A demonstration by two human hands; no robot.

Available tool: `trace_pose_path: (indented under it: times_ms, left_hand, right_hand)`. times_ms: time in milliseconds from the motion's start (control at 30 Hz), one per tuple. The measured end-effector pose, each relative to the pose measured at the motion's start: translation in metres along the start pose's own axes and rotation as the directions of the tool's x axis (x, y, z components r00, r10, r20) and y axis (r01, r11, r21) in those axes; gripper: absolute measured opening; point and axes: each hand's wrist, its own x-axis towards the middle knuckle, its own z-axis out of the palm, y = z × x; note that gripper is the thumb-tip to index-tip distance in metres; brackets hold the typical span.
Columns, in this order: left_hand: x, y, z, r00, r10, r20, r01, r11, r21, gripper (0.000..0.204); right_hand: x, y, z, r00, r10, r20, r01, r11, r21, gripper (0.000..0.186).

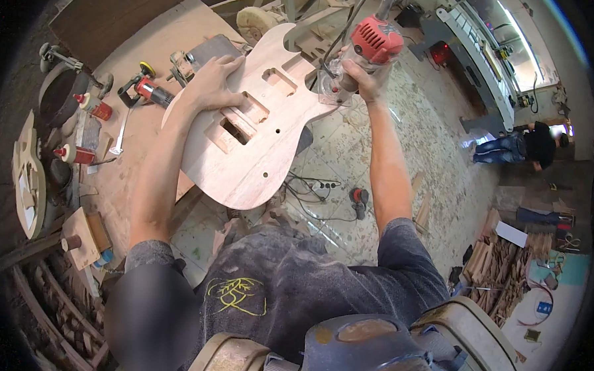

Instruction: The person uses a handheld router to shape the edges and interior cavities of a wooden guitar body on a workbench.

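A bare wooden guitar body (259, 151) with routed cavities lies over the edge of a plywood workbench (150, 53). My left hand (215, 82) presses flat on its upper left part, fingers spread. My right hand (361, 75) grips the clear base of a red trim router (372, 46) that stands on the body's right edge near the cutaway horn. The router's cord runs up and away behind it.
On the bench lie a red power tool (149, 89), two red-capped glue bottles (79, 155) and wood blocks (83, 236). Another guitar body (29, 180) leans at the left. Cables and a power strip (320, 185) lie on the floor. A person (524, 146) crouches far right beside scrap wood (498, 274).
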Motion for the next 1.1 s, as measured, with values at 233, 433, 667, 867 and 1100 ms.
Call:
trace_pose_path:
  times_ms: [233, 433, 667, 867, 1100]
  left_hand:
    - [-0.001, -0.001, 0.0, 1.0, -0.003, 0.006, 0.002, 1.0, 0.024, 0.098]
    - [0.004, 0.004, -0.002, 1.0, 0.018, 0.012, -0.019, 0.999, 0.049, 0.097]
    - [0.003, 0.006, 0.002, 1.0, 0.026, 0.008, -0.027, 0.993, 0.119, 0.095]
    - [-0.002, 0.017, -0.006, 0.995, -0.061, 0.073, 0.055, 0.995, 0.084, 0.095]
    - [-0.041, -0.015, -0.012, 0.938, -0.275, -0.209, 0.277, 0.961, -0.021, 0.096]
  right_hand:
    - [0.011, -0.005, -0.02, 0.99, -0.03, -0.141, 0.01, 0.991, -0.136, 0.044]
    - [-0.018, -0.008, -0.079, 0.871, -0.041, -0.489, -0.037, 0.988, -0.149, 0.031]
    - [-0.127, -0.03, -0.126, 0.431, 0.452, -0.781, -0.111, 0.885, 0.452, 0.032]
    - [-0.237, -0.035, -0.125, 0.235, 0.577, -0.782, 0.047, 0.797, 0.602, 0.04]
    - [-0.302, -0.048, -0.094, 0.05, 0.681, -0.73, -0.029, 0.732, 0.681, 0.035]
